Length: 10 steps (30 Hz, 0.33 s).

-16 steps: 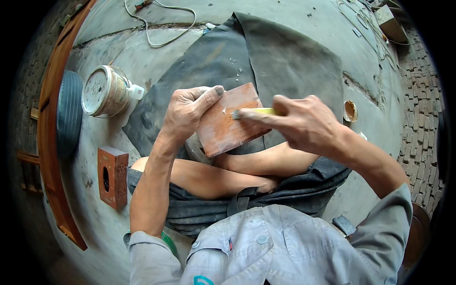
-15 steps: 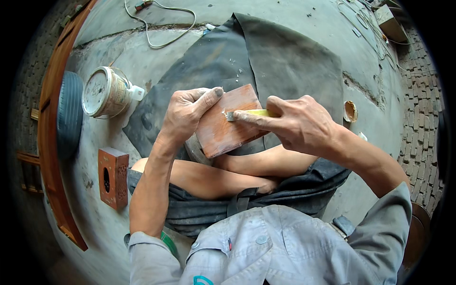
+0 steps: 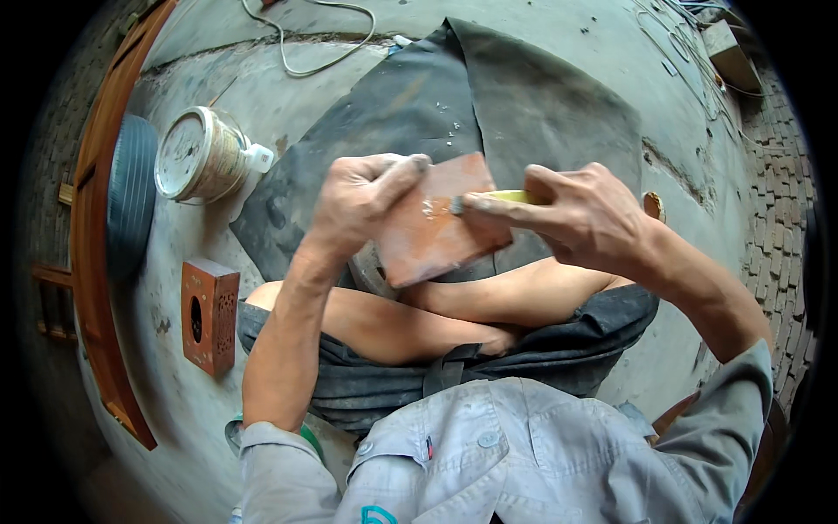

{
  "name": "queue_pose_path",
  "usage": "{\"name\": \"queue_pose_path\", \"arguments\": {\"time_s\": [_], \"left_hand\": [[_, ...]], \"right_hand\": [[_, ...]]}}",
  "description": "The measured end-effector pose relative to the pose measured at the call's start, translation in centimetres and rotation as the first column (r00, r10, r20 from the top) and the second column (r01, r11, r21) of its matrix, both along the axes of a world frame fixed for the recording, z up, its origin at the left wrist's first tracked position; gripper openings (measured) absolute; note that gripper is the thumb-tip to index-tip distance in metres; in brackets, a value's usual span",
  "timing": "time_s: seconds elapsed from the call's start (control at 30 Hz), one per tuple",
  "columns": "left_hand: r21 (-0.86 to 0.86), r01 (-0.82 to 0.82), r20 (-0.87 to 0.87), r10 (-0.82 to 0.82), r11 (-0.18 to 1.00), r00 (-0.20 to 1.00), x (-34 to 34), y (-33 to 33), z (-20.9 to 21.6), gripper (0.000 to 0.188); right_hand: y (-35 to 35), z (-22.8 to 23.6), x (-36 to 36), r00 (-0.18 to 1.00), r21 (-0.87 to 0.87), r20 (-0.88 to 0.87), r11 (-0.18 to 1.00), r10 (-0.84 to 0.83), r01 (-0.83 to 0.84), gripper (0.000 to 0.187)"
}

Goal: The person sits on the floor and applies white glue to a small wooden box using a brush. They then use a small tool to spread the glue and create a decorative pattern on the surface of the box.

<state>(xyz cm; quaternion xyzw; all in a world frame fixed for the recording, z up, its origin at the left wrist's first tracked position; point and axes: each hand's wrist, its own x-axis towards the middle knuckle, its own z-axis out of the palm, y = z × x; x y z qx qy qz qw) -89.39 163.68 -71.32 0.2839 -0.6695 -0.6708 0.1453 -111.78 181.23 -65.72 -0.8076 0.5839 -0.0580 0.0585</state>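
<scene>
A reddish-brown rectangular block (image 3: pixel 436 249) with a flat, pale-smeared face is held tilted above my crossed legs. My left hand (image 3: pixel 362 196) grips its left edge, thumb at the top corner; the fingers behind it are hidden. In my right hand (image 3: pixel 594 214) is a small scraper with a yellow handle (image 3: pixel 518 196), index finger stretched along it. Its short metal tip (image 3: pixel 456 205) lies at the block's face, beside a few white crumbs (image 3: pixel 428 208). The block and the tool are slightly blurred.
A dark sheet (image 3: pixel 541 113) with white flecks covers the floor ahead. On the left are a white-lidded bucket (image 3: pixel 185 155), a tyre (image 3: pixel 133 196), a reddish box with an oval hole (image 3: pixel 208 319) and a long wooden frame (image 3: pixel 85 227). A cable (image 3: pixel 327 65) lies farther off.
The scraper's tip has moved to the right across the block's face. The view has shifted a little, so both hands and the block appear farther right.
</scene>
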Motion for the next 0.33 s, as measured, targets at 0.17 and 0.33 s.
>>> {"name": "queue_pose_path", "arguments": {"time_s": [0.17, 0.33], "left_hand": [[0.067, 0.031, -0.035, -0.029, 0.997, 0.999, 0.2, -0.1, 0.0, 0.029], [0.088, 0.041, -0.061, -0.036, 0.995, 0.998, -0.5, 0.1, -0.1, 0.028]], "right_hand": [[0.3, 0.2, -1.7, 0.999, 0.016, -0.007, 0.999, 0.049, -0.049, 0.070], [-0.5, -1.0, 1.1, 0.998, -0.015, 0.035, 0.998, 0.059, -0.059, 0.083]]}}
